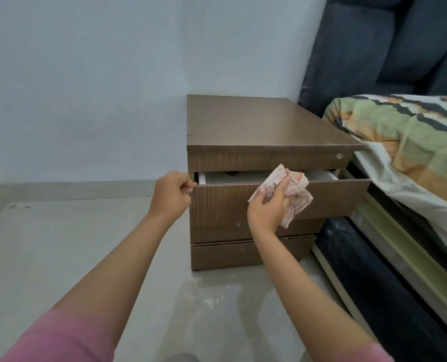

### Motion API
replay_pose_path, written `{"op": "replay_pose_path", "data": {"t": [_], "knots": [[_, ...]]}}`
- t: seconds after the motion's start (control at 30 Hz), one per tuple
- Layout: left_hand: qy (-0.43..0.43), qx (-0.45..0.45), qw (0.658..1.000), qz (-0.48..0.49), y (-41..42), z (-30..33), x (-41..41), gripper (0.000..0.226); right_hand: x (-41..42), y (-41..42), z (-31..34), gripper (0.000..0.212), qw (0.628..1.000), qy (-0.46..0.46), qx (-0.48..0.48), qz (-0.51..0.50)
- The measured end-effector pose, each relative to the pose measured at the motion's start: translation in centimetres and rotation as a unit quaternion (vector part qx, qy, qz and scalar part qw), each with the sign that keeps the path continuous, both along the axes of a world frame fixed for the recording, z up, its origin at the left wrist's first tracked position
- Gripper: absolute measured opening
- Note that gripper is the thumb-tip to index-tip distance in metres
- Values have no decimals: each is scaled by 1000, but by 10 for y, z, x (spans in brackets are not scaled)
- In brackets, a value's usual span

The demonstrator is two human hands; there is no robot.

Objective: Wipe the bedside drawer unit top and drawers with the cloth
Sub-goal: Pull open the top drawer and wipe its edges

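Observation:
A brown wooden bedside drawer unit (256,126) stands in the corner between the wall and the bed. Its middle drawer (222,202) is pulled partly out, and a white interior shows behind the front panel. My right hand (269,207) grips a crumpled pink-and-white cloth (295,197) and presses it against the top edge and front of that drawer. My left hand (171,194) pinches the drawer front's top left corner with closed fingers. The top drawer, with a small round lock (338,156), and the bottom drawer (243,253) are closed.
A bed with a striped green, orange and black quilt (405,142) presses against the unit's right side, with a dark padded headboard (374,48) behind. The dark bed base (374,283) runs along the right. Pale floor (86,244) lies to the left and in front.

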State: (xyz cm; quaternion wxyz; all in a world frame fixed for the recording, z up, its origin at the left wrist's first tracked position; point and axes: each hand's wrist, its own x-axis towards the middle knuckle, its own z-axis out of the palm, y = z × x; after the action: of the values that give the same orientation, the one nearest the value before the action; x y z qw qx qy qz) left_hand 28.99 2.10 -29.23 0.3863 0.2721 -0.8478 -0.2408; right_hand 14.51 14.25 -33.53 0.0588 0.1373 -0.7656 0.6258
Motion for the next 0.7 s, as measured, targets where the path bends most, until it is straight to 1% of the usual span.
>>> {"op": "replay_pose_path", "data": {"t": [0.13, 0.23, 0.33, 0.43, 0.6, 0.7], "knots": [[-4, -13, 1000, 9, 0, 0, -1, 15, -21, 13, 5, 63, 999, -41, 23, -7], [-12, -12, 1000, 26, 5, 2, -1, 14, -45, 32, 6, 65, 998, -60, 17, -15], [-13, -18, 999, 48, 9, 2, -3, 18, -86, 54, 5, 68, 997, -76, -3, -13], [-10, -35, 996, 79, 13, 1, -7, 21, -122, 76, 6, 66, 997, -73, -22, 4], [-2, -60, 991, 119, 21, -3, -12, 18, -161, 103, 4, 68, 997, -78, -25, 2], [-10, -69, 988, 139, 22, -3, -13, 19, -178, 117, 8, 68, 994, -84, -62, 19]]}}
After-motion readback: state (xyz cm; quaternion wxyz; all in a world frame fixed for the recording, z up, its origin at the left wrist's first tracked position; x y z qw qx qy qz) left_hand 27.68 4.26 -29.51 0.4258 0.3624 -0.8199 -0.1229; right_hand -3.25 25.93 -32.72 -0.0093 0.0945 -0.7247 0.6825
